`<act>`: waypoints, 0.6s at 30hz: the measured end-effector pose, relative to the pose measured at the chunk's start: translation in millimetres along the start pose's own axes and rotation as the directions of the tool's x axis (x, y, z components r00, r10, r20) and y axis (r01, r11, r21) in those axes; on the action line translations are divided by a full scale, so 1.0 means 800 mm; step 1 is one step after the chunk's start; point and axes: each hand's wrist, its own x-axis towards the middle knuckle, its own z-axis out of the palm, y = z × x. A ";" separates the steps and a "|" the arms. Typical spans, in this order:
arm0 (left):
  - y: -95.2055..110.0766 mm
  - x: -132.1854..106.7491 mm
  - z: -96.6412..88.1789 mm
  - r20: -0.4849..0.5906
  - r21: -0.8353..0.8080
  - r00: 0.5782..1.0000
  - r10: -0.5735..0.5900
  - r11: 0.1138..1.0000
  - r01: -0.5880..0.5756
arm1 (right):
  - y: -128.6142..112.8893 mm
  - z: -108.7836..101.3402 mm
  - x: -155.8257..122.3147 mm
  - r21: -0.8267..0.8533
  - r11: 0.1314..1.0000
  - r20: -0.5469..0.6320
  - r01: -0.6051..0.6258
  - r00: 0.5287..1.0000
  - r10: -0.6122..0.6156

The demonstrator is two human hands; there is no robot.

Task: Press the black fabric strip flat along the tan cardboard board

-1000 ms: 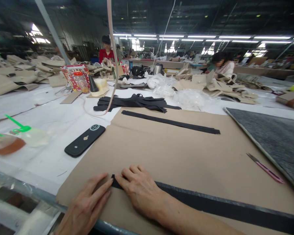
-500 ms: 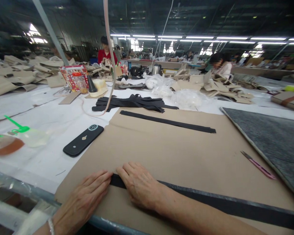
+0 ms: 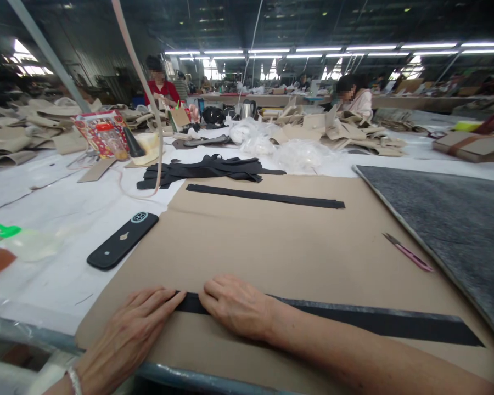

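A long black fabric strip (image 3: 366,320) lies across the brown sheet (image 3: 247,247), with a greyish band along its far edge. At its left end my left hand (image 3: 129,329) rests with fingers stretched out flat, the fingertips touching the strip. Just to the right, my right hand (image 3: 234,307) is closed over the strip with curled fingers; the fingertips are hidden under the hand. My right forearm crosses above the strip's middle and covers part of it. Farther back on the sheet is a narrower stack of black strips (image 3: 265,196).
Pink-handled thread snips (image 3: 407,252) lie right, beside a grey felt-like panel (image 3: 440,219). A black phone (image 3: 123,241) and green-capped bottles (image 3: 33,244) are left. Behind are a black strip pile (image 3: 206,169), a hanging hose (image 3: 142,71) and clear plastic bags (image 3: 300,156). People work farther back.
My right hand has drawn its fingers in and sits slightly farther from my left hand along the strip. The view has shifted, bringing the strip's right end into sight.
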 end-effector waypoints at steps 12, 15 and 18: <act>0.012 0.009 -0.003 0.105 0.036 0.994 -0.019 0.999 0.015 | 0.003 -0.011 -0.033 -0.033 0.999 0.015 -0.025 1.000 0.025; 0.013 0.011 -0.003 0.112 0.068 0.994 -0.009 0.998 0.001 | 0.004 -0.013 -0.041 -0.042 0.999 0.013 -0.022 1.000 0.023; 0.013 0.011 -0.001 0.113 0.086 0.994 -0.007 0.996 -0.003 | 0.005 -0.015 -0.050 -0.049 0.998 0.014 -0.030 0.999 0.030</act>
